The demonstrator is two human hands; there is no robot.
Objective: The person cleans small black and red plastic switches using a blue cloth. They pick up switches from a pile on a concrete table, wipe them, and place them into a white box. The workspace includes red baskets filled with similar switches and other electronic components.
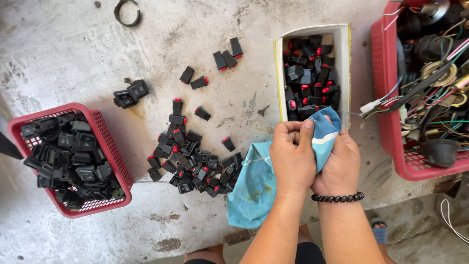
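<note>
Both hands are clasped together around a light blue cloth [254,190] over the front of a grey concrete table [73,54]. My left hand [292,156] wraps the upper part of the cloth, its thumb pressing the top. My right hand [339,164], with a black bead bracelet [338,198] at the wrist, cups the cloth from the right. Whatever lies inside the cloth is hidden. The cloth's loose end hangs left and down, stained in places. A pile of small black switches with red buttons [195,164] lies just left of the hands.
A white cardboard box [343,54] holding more red-button switches stands behind the hands. A red basket [105,142] of larger black switches sits at the left. Another red basket [386,98] of wires and parts is at the right. Loose switches [227,56] and a black ring [127,12] lie farther back.
</note>
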